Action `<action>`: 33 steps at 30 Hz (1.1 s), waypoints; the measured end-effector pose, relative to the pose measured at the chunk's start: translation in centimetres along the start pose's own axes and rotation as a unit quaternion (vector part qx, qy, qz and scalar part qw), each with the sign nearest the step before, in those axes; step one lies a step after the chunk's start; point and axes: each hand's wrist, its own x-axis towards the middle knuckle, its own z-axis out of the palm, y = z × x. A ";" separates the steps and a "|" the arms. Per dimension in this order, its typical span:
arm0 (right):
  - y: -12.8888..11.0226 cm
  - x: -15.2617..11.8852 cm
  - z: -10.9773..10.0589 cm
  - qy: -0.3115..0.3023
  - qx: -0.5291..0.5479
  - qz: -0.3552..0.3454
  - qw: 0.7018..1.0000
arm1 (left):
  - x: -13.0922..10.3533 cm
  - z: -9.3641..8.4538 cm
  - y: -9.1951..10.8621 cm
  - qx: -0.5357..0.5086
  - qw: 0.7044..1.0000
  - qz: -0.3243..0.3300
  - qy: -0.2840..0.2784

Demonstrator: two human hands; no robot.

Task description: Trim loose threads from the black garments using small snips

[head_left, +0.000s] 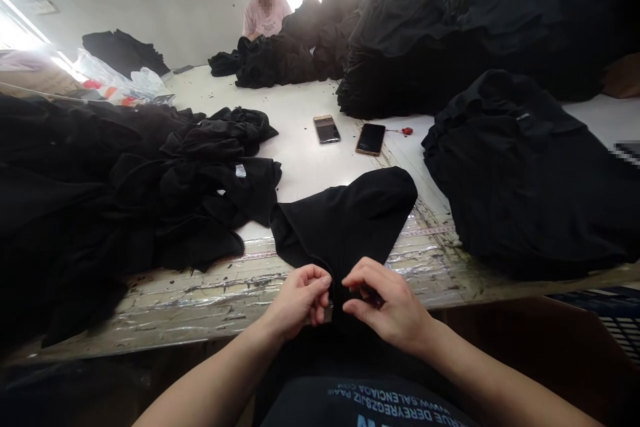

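Observation:
A piece of black fabric lies over the table's front edge, its wide rounded part spread on the tabletop. My left hand pinches the fabric's edge between thumb and forefinger, at the near end. Just to the right, my right hand is curled over the same fabric, thumb and forefinger apart. Something small and dark shows inside its palm, too hidden to make out.
Black garments heap on the left; a folded black stack sits right. Two phones and a small red object lie mid-table. Tall black piles stand behind. A person in pink is across the table.

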 end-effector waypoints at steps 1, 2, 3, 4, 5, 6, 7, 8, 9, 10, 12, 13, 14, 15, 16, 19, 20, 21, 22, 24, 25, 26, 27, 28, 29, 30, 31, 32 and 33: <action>0.1 0.5 0.4 0.008 -0.012 0.015 1.000 | -0.1 0.3 -0.2 -0.002 1.000 0.005 -0.001; 0.3 1.0 0.8 0.005 -0.026 0.031 0.999 | -0.1 0.4 -0.3 -0.003 1.000 0.011 0.000; 0.5 1.5 1.4 -0.005 -0.042 0.046 0.998 | -0.2 0.5 -0.4 0.000 1.000 0.019 0.006; 0.7 1.9 1.9 -0.019 -0.062 0.061 0.996 | -0.3 0.3 -0.4 0.012 0.999 0.030 0.017; 1.0 2.3 2.5 -0.031 -0.084 0.074 0.993 | -0.4 0.1 -0.3 0.033 0.998 0.048 0.037; 1.3 2.6 2.9 -0.037 -0.108 0.088 0.990 | -0.5 -0.3 -0.2 0.060 0.994 0.071 0.062; 1.5 2.8 3.3 -0.041 -0.130 0.100 0.986 | -0.7 -0.7 0.0 0.087 0.987 0.096 0.091; 1.7 2.9 3.5 -0.042 -0.151 0.109 0.982 | -0.7 -1.3 0.3 0.107 0.980 0.115 0.119; 1.8 3.0 3.7 -0.043 -0.168 0.116 0.978 | -0.7 -1.8 0.6 0.117 0.975 0.127 0.142; 1.8 3.1 3.7 -0.047 -0.182 0.119 0.975 | -0.6 -2.4 0.9 0.116 0.972 0.128 0.160; 1.6 3.0 3.6 -0.058 -0.200 0.109 0.972 | 0.0 -3.2 1.5 0.104 0.971 0.114 0.184; 1.4 2.9 3.5 -0.065 -0.207 0.100 0.971 | 0.4 -3.4 1.7 0.097 0.971 0.106 0.190; 1.3 2.6 3.5 -0.071 -0.213 0.088 0.971 | 0.8 -3.5 1.9 0.091 0.973 0.099 0.189; 1.1 2.3 3.4 -0.076 -0.217 0.075 0.970 | 1.3 -3.5 2.1 0.087 0.975 0.094 0.184; 0.9 2.0 3.4 -0.080 -0.220 0.064 0.970 | 1.6 -3.5 2.2 0.084 0.977 0.091 0.174; 0.4 0.8 3.1 -0.083 -0.203 0.047 0.975 | 2.0 -3.0 2.2 0.077 0.982 0.090 0.144; 0.2 0.5 2.8 -0.079 -0.179 0.049 0.979 | 1.8 -2.8 2.2 0.069 0.984 0.093 0.139; 0.1 0.3 2.4 -0.072 -0.147 0.054 0.985 | 1.6 -2.6 2.1 0.051 0.985 0.097 0.134; -0.1 0.3 1.9 -0.060 -0.112 0.061 0.990 | 1.3 -2.3 2.1 0.025 0.986 0.104 0.129; -0.4 0.5 0.7 -0.025 -0.053 0.079 0.995 | 0.4 -1.7 1.9 -0.038 0.986 0.117 0.115; -0.5 0.7 0.1 -0.004 -0.035 0.089 0.995 | 0.1 -1.3 1.9 -0.066 0.985 0.122 0.105; -0.6 1.0 -0.3 0.014 -0.024 0.098 0.995 | -0.3 -0.9 1.8 -0.086 0.984 0.125 0.097; -0.7 1.3 -0.7 0.027 -0.016 0.106 0.994 | -0.6 -0.5 1.8 -0.096 0.983 0.124 0.092; -0.7 1.6 -0.9 0.035 -0.008 0.114 0.993 | -0.8 -0.2 1.7 -0.103 0.983 0.124 0.089; -0.8 1.8 -1.0 0.039 0.000 0.120 0.992 | -1.0 0.2 1.5 -0.108 0.982 0.126 0.089; -0.8 1.9 -0.9 0.041 0.007 0.123 0.992 | -1.1 0.5 1.4 -0.111 0.981 0.128 0.090; -0.8 2.0 -0.8 0.040 0.012 0.125 0.991 | -1.1 0.7 1.2 -0.113 0.981 0.131 0.092; -0.8 2.1 -0.6 0.038 0.015 0.126 0.991 | -1.1 0.9 1.0 -0.114 0.980 0.135 0.092; -0.8 2.1 -0.4 0.036 0.017 0.127 0.991 | -1.1 1.1 0.8 -0.112 0.980 0.140 0.090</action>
